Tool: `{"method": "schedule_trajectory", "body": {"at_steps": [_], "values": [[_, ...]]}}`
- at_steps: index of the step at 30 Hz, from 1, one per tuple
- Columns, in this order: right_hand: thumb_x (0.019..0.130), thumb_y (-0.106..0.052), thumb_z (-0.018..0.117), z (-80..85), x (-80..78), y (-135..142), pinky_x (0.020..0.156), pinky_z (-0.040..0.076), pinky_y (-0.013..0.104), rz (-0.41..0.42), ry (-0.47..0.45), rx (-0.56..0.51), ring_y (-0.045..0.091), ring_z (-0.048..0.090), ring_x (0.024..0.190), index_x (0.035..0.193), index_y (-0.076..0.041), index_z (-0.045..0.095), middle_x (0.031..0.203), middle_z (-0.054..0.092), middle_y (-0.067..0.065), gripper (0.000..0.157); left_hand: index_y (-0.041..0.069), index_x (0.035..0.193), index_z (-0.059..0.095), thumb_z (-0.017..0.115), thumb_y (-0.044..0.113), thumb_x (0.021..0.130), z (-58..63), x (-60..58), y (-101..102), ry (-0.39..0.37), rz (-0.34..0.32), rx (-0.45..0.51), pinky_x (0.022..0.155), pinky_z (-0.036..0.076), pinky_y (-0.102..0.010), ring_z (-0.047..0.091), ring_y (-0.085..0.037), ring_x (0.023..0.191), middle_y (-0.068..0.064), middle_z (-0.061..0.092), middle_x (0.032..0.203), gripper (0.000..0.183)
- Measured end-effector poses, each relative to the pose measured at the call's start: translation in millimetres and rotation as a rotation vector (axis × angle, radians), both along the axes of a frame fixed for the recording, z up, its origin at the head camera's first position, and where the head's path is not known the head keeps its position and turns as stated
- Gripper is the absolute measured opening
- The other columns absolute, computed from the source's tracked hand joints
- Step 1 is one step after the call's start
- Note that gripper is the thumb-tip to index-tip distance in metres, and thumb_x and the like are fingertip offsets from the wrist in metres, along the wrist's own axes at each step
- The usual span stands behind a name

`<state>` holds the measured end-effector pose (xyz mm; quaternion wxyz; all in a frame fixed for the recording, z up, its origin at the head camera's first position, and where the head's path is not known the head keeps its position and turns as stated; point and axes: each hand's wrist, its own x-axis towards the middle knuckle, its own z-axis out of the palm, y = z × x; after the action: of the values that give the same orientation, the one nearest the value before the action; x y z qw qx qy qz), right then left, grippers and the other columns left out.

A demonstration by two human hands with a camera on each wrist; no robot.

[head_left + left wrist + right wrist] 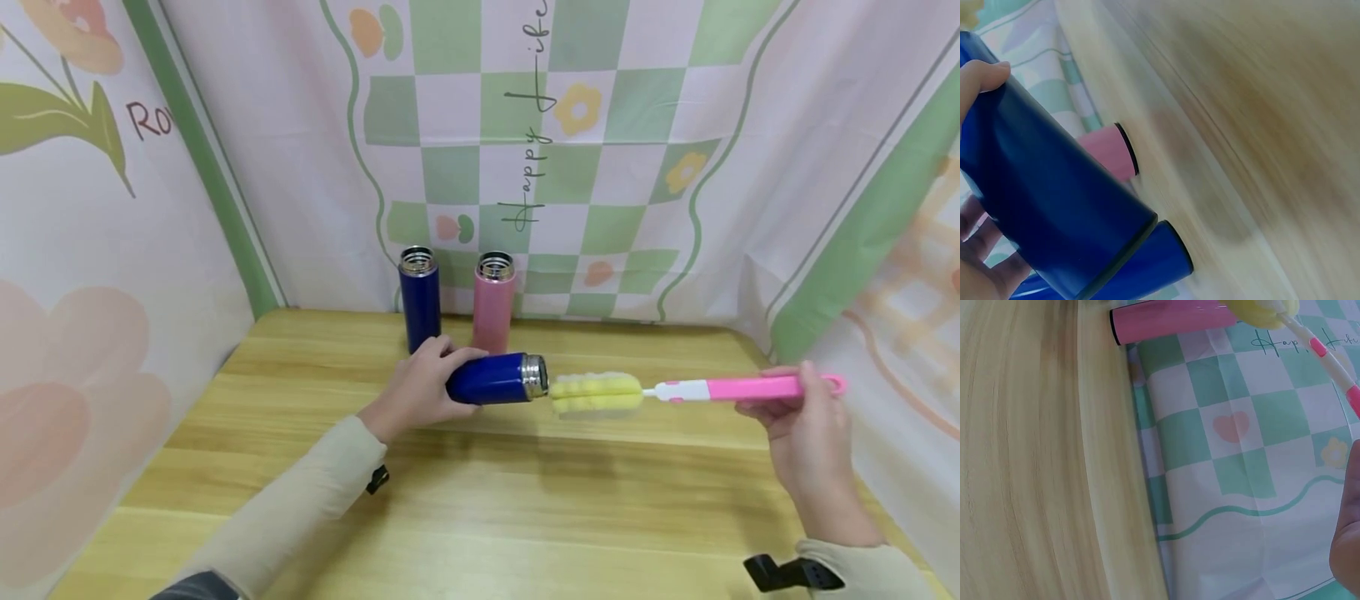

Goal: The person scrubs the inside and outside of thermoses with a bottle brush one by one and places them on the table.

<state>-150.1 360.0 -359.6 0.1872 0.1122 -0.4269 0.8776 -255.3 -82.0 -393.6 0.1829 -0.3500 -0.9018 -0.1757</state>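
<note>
My left hand [422, 385] grips a dark blue bottle [491, 379] on its side above the table, its open steel mouth facing right. In the left wrist view the thumb and fingers wrap this blue bottle [1054, 181]. With my right hand [810, 442] I hold the pink handle of a bottle brush [753, 388]. Its yellow sponge head [596, 393] points left, with the tip right at the bottle's mouth. The right wrist view catches part of the brush's white and pink shaft [1319, 347] and the edge of the right hand [1346, 537].
Behind the left hand stand a second dark blue bottle [420, 300] and a pink bottle [492, 304], both upright and lidless. They are near the back edge of the wooden table [570, 517]. A checked green and white curtain [517, 108] hangs behind it.
</note>
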Motion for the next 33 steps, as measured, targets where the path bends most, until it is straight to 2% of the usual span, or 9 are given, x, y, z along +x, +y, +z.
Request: {"method": "schedule_trajectory", "body": {"at_steps": [7,14,24,33], "values": [[0.108,-0.013,0.043,2.2,-1.6,-6.2,0.067,0.059,0.039,0.049,0.055,-0.028,0.032,0.072,0.072,0.097,0.013,0.065,0.081,0.070,0.025,0.036,0.036,0.137,0.059,0.083,0.055,0.073,1.1,2.4,-1.1,0.001,-0.015,-0.014,0.073,0.053,-0.041,0.052,-0.018,0.102,0.001,0.056,0.111,0.071],[0.109,-0.012,0.039,4.8,-3.0,-9.5,0.071,0.058,0.040,0.100,0.118,-0.016,0.033,0.072,0.075,0.100,0.014,0.063,0.085,0.070,0.027,0.037,0.033,0.136,0.060,0.084,0.053,0.073,1.6,2.0,-2.1,-0.003,-0.042,0.014,0.083,0.053,-0.043,0.053,-0.020,0.107,0.000,0.061,0.119,0.071],[0.109,-0.010,0.039,3.0,-6.1,-14.0,0.073,0.057,0.039,0.093,0.150,0.012,0.033,0.072,0.076,0.104,0.015,0.063,0.087,0.070,0.027,0.035,0.032,0.139,0.058,0.085,0.050,0.074,0.9,4.1,-3.5,-0.058,-0.061,0.002,0.089,0.053,-0.045,0.059,-0.021,0.109,-0.003,0.061,0.126,0.073],[0.109,-0.008,0.036,1.6,-6.9,-20.3,0.075,0.057,0.037,0.098,0.178,0.065,0.031,0.072,0.079,0.107,0.014,0.062,0.089,0.070,0.026,0.035,0.033,0.139,0.058,0.086,0.048,0.074,-0.6,5.3,-2.2,-0.047,-0.081,0.022,0.091,0.052,-0.045,0.058,-0.021,0.110,-0.002,0.061,0.126,0.072]]}}
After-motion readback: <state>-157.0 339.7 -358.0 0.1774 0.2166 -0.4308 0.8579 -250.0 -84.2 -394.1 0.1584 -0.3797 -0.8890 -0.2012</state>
